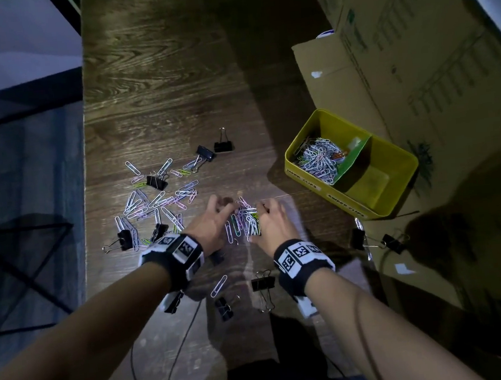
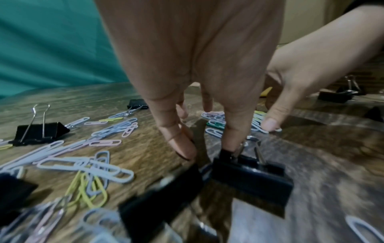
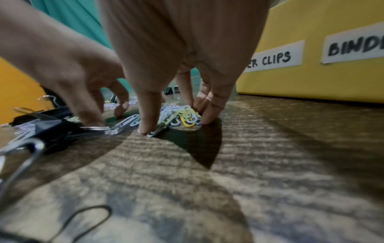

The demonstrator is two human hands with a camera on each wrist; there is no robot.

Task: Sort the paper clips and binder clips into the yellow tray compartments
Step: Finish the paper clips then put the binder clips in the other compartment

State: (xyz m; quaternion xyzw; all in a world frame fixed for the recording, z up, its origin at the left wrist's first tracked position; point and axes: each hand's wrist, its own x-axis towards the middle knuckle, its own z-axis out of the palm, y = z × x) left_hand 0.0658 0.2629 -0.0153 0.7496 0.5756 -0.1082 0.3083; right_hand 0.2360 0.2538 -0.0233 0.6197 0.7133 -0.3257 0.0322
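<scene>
A small heap of coloured paper clips (image 1: 244,221) lies on the wooden table between my hands. My right hand (image 1: 266,219) stands over its right side; in the right wrist view the thumb (image 3: 146,125) and fingers (image 3: 207,115) pinch the heap (image 3: 182,115) from both sides. My left hand (image 1: 215,216) reaches down at the heap's left with straight fingers (image 2: 180,148) touching the table, holding nothing. The yellow tray (image 1: 401,175) stands to the right; one compartment holds many paper clips (image 1: 320,160), and nothing shows in the other (image 1: 368,186). Its wall (image 3: 311,82) carries paper labels.
More paper clips (image 1: 158,200) lie spread to the left with black binder clips (image 1: 223,145) among them. Other binder clips lie near my wrists (image 1: 263,283) and beside the tray (image 1: 393,242); one (image 2: 249,177) sits just below my left hand. Cardboard boxes (image 1: 413,51) rise at the right.
</scene>
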